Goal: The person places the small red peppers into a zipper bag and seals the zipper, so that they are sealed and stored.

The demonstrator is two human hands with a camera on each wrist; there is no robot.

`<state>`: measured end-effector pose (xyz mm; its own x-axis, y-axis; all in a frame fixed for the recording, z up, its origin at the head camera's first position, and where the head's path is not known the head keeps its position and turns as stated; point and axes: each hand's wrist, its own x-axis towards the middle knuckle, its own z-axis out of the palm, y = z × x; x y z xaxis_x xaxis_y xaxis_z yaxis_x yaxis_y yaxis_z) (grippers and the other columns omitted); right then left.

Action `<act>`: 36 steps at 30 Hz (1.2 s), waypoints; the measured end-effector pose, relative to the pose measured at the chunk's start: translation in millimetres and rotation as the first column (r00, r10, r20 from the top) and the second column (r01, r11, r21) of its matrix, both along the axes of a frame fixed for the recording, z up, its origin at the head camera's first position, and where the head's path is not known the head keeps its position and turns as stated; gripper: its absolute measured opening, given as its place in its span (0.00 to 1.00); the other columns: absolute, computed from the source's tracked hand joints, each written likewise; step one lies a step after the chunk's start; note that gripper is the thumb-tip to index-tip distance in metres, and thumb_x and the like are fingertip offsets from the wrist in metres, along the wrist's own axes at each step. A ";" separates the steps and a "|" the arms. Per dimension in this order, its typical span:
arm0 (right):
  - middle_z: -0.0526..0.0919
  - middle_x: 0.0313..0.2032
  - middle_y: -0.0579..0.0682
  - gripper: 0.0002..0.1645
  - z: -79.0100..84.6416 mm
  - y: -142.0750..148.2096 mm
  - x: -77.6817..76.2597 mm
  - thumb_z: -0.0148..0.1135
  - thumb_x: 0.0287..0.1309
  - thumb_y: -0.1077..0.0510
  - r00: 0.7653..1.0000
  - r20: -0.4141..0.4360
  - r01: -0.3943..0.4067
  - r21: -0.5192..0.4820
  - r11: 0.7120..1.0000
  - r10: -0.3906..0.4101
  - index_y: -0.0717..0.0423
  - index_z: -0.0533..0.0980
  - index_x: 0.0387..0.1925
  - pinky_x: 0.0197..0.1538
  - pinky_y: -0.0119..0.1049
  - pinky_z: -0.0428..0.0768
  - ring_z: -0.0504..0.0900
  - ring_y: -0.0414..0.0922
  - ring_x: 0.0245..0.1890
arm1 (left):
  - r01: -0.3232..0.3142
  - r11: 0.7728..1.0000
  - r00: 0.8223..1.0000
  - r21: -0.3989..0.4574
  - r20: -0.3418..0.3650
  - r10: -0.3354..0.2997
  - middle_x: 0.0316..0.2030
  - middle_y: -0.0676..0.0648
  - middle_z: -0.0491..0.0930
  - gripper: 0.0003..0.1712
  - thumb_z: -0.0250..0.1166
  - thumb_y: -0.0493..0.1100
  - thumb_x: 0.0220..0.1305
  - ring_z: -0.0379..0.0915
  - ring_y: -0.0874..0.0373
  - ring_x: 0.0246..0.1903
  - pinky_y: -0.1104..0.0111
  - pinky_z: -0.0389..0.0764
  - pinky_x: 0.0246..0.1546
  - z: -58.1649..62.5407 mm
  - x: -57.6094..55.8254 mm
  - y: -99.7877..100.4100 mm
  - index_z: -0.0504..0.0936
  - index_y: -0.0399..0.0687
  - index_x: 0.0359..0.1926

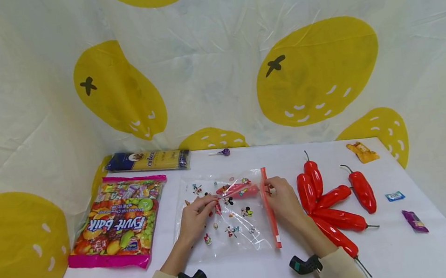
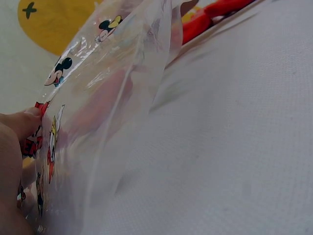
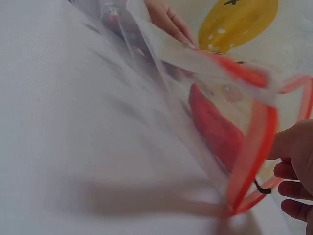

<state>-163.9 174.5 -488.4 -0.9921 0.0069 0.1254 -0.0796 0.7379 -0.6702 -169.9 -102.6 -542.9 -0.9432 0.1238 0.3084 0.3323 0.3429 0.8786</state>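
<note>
A clear zip bag (image 1: 240, 237) with cartoon prints and a red zip edge lies in front of me, its mouth to the right. Inside it, near the far side, is a glossy red pepper (image 3: 215, 129), its dark stem toward the mouth. My left hand (image 1: 198, 215) pinches the bag's upper film left of the pepper, with the thumb (image 2: 30, 115) over the print. At the red edge is my right hand (image 1: 283, 199), fingers curled beside the pepper's stem end. The red strip hides its foremost fingertip, so I cannot tell whether it grips bag or pepper.
Several loose red peppers (image 1: 339, 217) lie just right of my right arm. Left stand a fruit candy bag (image 1: 115, 223) and a pasta pack (image 1: 150, 161). A lollipop (image 1: 226, 151) lies at the back. Orange (image 1: 362, 152), blue (image 1: 395, 196) and purple (image 1: 415, 221) wrapped sweets lie right.
</note>
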 end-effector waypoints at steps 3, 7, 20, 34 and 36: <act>0.78 0.48 0.49 0.27 4.6 10.4 6.4 0.68 0.51 0.48 1.000 -0.021 -0.016 0.021 1.000 0.016 0.49 0.74 0.53 0.45 0.43 0.83 0.74 0.47 0.48 | 0.000 1.000 1.000 -0.002 0.012 0.000 0.44 0.60 0.84 0.10 0.60 0.53 0.62 0.75 0.61 0.56 0.56 0.59 0.70 0.4 0.6 0.0 0.84 0.63 0.43; 0.77 0.50 0.49 0.32 9.2 28.5 15.9 0.69 0.49 0.45 0.999 -0.039 -0.030 0.055 0.998 0.032 0.48 0.73 0.56 0.46 0.45 0.82 0.75 0.48 0.49 | -0.004 1.000 1.000 -0.003 0.019 0.004 0.45 0.61 0.84 0.10 0.60 0.54 0.62 0.75 0.61 0.56 0.57 0.59 0.70 0.6 0.9 0.0 0.84 0.65 0.43; 0.73 0.54 0.56 0.42 24.6 95.9 60.6 0.75 0.41 0.46 0.999 0.037 -0.035 0.177 0.984 0.029 0.51 0.68 0.59 0.38 0.49 0.85 0.72 0.54 0.54 | 0.002 1.000 1.000 -0.005 0.005 -0.002 0.45 0.58 0.84 0.10 0.61 0.53 0.62 0.75 0.58 0.57 0.54 0.59 0.69 1.5 1.9 -0.2 0.84 0.63 0.43; 0.77 0.50 0.52 0.44 25.7 133.8 112.0 0.72 0.38 0.35 0.968 0.246 -0.010 0.203 0.979 -0.041 0.51 0.70 0.56 0.40 0.42 0.85 0.77 0.48 0.48 | -0.006 1.000 1.000 -0.006 0.004 0.006 0.44 0.60 0.84 0.10 0.61 0.52 0.62 0.75 0.60 0.56 0.56 0.60 0.70 0.3 0.0 0.2 0.84 0.63 0.43; 0.78 0.49 0.51 0.45 25.2 137.8 118.9 0.72 0.37 0.34 0.955 0.293 -0.007 0.202 0.979 -0.054 0.51 0.70 0.55 0.38 0.38 0.85 0.77 0.46 0.45 | -0.007 1.000 1.000 -0.007 0.016 0.007 0.44 0.61 0.84 0.10 0.61 0.52 0.62 0.75 0.62 0.56 0.57 0.59 0.70 0.6 0.3 0.4 0.84 0.63 0.43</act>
<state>-44.9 312.3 -463.2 -0.9844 0.0359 -0.1720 0.1187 0.8576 -0.5005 -169.6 -102.3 -542.3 -0.9488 0.1196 0.2924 0.3159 0.3514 0.8813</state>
